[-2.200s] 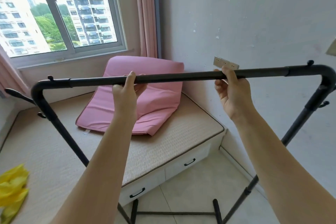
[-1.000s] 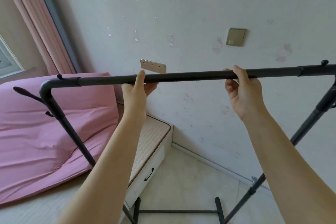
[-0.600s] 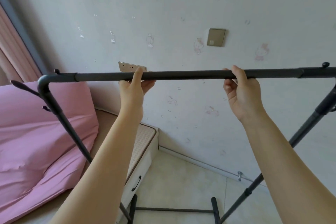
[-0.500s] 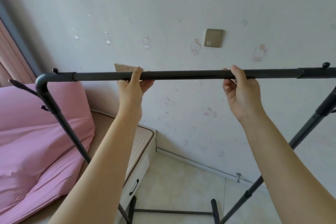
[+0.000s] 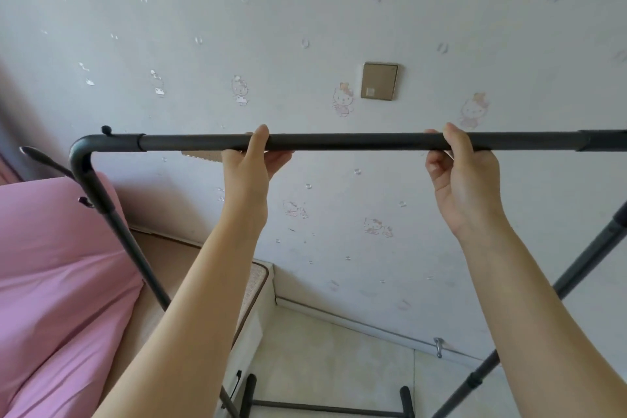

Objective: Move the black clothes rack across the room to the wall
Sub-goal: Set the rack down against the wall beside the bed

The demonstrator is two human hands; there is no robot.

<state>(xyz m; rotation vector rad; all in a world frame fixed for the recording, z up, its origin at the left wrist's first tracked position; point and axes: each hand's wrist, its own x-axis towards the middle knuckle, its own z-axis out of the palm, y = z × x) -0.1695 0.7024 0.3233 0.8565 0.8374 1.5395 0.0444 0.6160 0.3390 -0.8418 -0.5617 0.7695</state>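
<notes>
Both hands grip the top bar of the black clothes rack [image 5: 356, 142]: the left hand [image 5: 249, 166] is wrapped around it nearer the bent corner, the right hand [image 5: 464, 176] closed over it further along. The carrying step looks underway, with the rack held in front of the sticker-dotted wall [image 5: 305, 10] and its base bar [image 5: 325, 408] low over the tiled floor [image 5: 339, 360]. The top bar's long axis runs level and roughly parallel to that wall, legs splaying down from it. Next, I judge, the rack needs easing closer to the wall and setting down squarely, clear of the bed [image 5: 251, 285] beside the wall.
</notes>
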